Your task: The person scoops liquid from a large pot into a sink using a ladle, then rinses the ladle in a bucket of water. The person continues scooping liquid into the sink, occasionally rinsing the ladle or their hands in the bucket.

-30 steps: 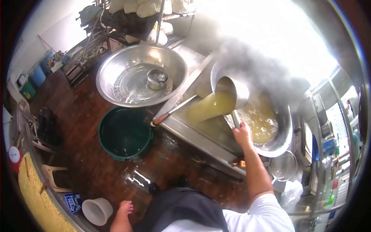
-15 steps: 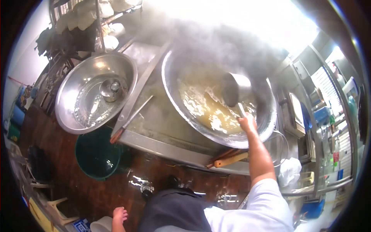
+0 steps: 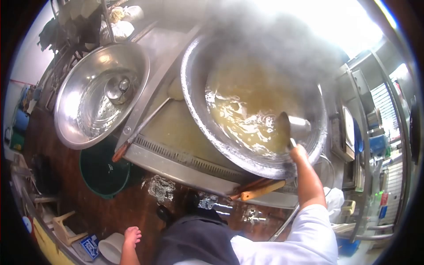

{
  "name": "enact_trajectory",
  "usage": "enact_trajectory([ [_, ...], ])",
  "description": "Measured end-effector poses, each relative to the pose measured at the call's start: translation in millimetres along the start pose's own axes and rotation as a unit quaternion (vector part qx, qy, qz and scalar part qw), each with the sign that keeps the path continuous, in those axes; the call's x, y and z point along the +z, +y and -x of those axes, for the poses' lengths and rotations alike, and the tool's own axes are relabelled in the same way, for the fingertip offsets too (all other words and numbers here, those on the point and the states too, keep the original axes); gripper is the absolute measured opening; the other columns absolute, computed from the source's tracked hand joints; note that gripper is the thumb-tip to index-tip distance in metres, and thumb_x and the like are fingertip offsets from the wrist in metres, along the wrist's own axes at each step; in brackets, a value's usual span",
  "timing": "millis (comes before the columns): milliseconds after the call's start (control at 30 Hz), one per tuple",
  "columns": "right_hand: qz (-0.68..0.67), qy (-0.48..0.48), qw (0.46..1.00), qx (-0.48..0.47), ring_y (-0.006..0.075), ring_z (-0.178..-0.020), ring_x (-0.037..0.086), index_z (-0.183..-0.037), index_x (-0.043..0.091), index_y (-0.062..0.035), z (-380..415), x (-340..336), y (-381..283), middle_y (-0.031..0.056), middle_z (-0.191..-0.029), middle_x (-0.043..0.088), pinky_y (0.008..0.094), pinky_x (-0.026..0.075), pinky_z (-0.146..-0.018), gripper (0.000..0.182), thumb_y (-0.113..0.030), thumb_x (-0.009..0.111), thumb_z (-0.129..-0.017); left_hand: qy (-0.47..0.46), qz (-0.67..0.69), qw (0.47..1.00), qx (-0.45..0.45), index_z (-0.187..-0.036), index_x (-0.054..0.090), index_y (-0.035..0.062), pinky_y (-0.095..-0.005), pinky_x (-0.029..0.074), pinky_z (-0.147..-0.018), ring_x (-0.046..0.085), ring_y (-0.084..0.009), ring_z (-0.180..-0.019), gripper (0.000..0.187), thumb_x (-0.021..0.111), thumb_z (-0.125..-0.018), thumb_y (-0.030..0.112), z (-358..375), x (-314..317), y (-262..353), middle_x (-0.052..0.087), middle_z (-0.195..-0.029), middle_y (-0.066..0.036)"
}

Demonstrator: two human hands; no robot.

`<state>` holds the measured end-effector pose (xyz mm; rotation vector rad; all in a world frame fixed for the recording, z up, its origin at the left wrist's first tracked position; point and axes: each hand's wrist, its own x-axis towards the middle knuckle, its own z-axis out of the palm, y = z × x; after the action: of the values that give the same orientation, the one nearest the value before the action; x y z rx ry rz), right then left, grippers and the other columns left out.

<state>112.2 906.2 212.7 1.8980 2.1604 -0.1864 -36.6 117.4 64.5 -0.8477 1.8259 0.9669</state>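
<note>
Steam [image 3: 282, 51] hung thick over the far side of the kitchen, grey against a glare of white light, and the reddish-brown floor [image 3: 139, 212] shone wet. From where I stood, the person's right hand [image 3: 300, 153] had its fingers closed round the handle of a metal scoop [image 3: 299, 128], the arm reaching over the near edge of a broad metal pan [image 3: 260, 170]. The scoop sat inside the pan, near the right-hand wall, its dark mouth turned left towards the bubbly, yellowish liquid [image 3: 247, 112]; I couldn't tell how deep it went or how much it held.

Dipping looked to me like the step in hand. The next move, I judged, called for a firm wrist and a steady tilt, the sleeve well out of the steam.

Down by the apron [image 3: 190, 240], the left hand [image 3: 132, 235] held nothing, its fingers loosely curled, nearest a white bucket [image 3: 110, 248] and a blue-and-white box [image 3: 91, 246].

Beside the pan, on the wet steel bench [image 3: 181, 166], lay a long-handled tool [image 3: 145, 126], its wooden end jutting past the edge. Further left stood a wide steel basin [image 3: 77, 106] with a small metal pot [image 3: 118, 92] in it, and lower down a dark green tub [image 3: 110, 193].
</note>
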Motion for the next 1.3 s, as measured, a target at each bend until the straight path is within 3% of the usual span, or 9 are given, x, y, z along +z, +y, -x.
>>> enact_trajectory([
  [67,-0.002,-0.123,0.992,-0.030,0.0234,-0.054,0.063,-0.082,0.064,0.0037,-1,11,-28,0.0155,-0.067,0.064,0.0367,0.050,-0.050,0.019,-0.014,0.063,-0.074,0.001,0.008,1.000,0.000,-0.102,0.057,0.0132,-0.0249,0.040,-0.046,0.053,-0.0104,-0.059,0.020,0.055,-0.084,0.021,-2,4,-3,0.057,-0.076,0.001],
  [300,-0.122,-0.295,0.945,-0.072,0.0137,-0.046,0.052,-0.068,0.058,-0.0033,49,6,-104,0.0041,-0.057,0.055,0.0288,0.040,-0.041,0.016,-0.015,0.068,-0.074,-0.014,0.041,0.999,-0.025,-0.103,0.056,0.0122,-0.0274,0.042,-0.048,0.054,-0.0123,-0.062,0.020,0.055,-0.086,0.021,-13,6,-43,0.058,-0.078,-0.002],
  [467,-0.387,-0.402,0.828,-0.057,0.0080,-0.048,0.045,-0.073,0.051,-0.0116,126,-12,-128,-0.0027,-0.060,0.048,0.0245,0.034,-0.042,0.015,-0.012,0.065,-0.078,-0.013,0.027,0.998,-0.064,-0.107,0.055,0.0118,-0.0330,0.045,-0.051,0.055,-0.0163,-0.063,0.023,0.055,-0.087,0.023,-25,-15,-70,0.059,-0.082,-0.004],
  [600,-0.478,-0.413,0.769,-0.101,0.0065,-0.048,0.045,-0.074,0.051,-0.0125,165,-9,-132,-0.0037,-0.061,0.049,0.0241,0.035,-0.042,0.018,-0.017,0.068,-0.078,-0.027,0.013,0.998,-0.052,-0.115,0.049,0.0130,-0.0437,0.049,-0.064,0.059,-0.0255,-0.077,0.030,0.053,-0.088,0.027,-45,-41,-79,0.060,-0.092,-0.008],
  [667,-0.483,-0.396,0.772,-0.120,0.0064,-0.048,0.046,-0.075,0.051,-0.0130,203,-28,-145,-0.0037,-0.062,0.049,0.0238,0.036,-0.043,0.020,-0.021,0.069,-0.078,-0.026,0.020,0.999,-0.038,-0.114,0.050,0.0128,-0.0426,0.049,-0.063,0.059,-0.0247,-0.077,0.030,0.053,-0.088,0.027,-52,-49,-76,0.060,-0.091,-0.007],
  [800,-0.481,-0.318,0.797,-0.180,0.0073,-0.047,0.047,-0.080,0.051,-0.0128,237,-30,-165,-0.0032,-0.064,0.050,0.0243,0.037,-0.041,0.024,-0.026,0.070,-0.077,-0.048,0.038,0.998,0.004,-0.113,0.051,0.0120,-0.0386,0.048,-0.060,0.059,-0.0212,-0.076,0.030,0.053,-0.088,0.027,-58,-56,-62,0.060,-0.091,-0.007],
  [833,-0.474,-0.299,0.806,-0.190,0.0074,-0.047,0.047,-0.082,0.051,-0.0124,245,-34,-169,-0.0028,-0.064,0.050,0.0245,0.038,-0.041,0.023,-0.026,0.069,-0.077,-0.032,0.045,0.998,0.013,-0.112,0.057,0.0102,-0.0323,0.045,-0.053,0.056,-0.0152,-0.065,0.030,0.054,-0.087,0.026,-43,-53,-50,0.060,-0.087,-0.005],
  [967,-0.437,-0.250,0.836,-0.220,0.0077,-0.046,0.046,-0.085,0.052,-0.0093,266,-39,-184,-0.0014,-0.064,0.050,0.0246,0.038,-0.040,0.021,-0.023,0.066,-0.079,-0.028,0.056,0.997,0.032,-0.111,0.057,0.0101,-0.0319,0.046,-0.055,0.056,-0.0154,-0.067,0.029,0.054,-0.086,0.025,-44,-60,-54,0.060,-0.087,-0.005],
  [1300,-0.354,-0.103,0.893,-0.258,0.0111,-0.043,0.051,-0.094,0.053,-0.0027,297,-42,-207,0.0049,-0.064,0.055,0.0275,0.042,-0.041,0.027,-0.021,0.065,-0.077,-0.039,0.074,0.995,-0.060,-0.118,0.050,0.0093,-0.0458,0.048,-0.071,0.059,-0.0271,-0.082,0.034,0.054,-0.089,0.027,-70,-89,-129,0.060,-0.100,-0.011],
])
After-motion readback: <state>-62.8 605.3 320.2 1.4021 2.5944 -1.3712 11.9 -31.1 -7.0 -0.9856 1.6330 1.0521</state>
